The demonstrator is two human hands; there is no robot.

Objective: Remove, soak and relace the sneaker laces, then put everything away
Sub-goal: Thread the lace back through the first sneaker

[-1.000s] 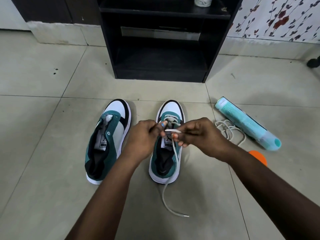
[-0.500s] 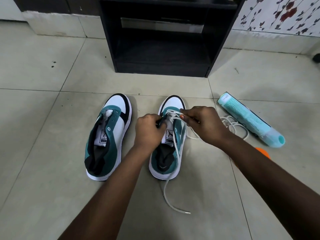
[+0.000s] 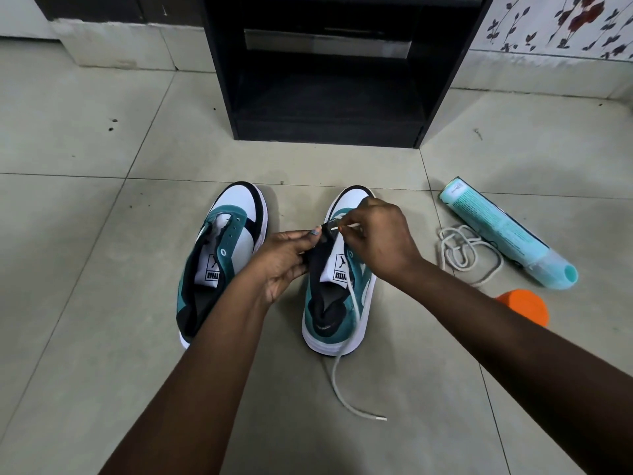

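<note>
Two hands work the teal-and-white suede sneaker (image 3: 342,269): the left hand (image 3: 284,258) pinches its black tongue edge, the right hand (image 3: 380,238) pinches the white cotton lace (image 3: 346,371) tip. The tongue label shows a leaping-cat logo; its lettering is unreadable.

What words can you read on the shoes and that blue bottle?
"PUMA", seen upside down, with a leaping cat logo: tongue label of the left sneaker.
"PUMA", upside down, same logo: tongue label of the right sneaker.
Blue bottle: rows of small print, too small to read.
</note>
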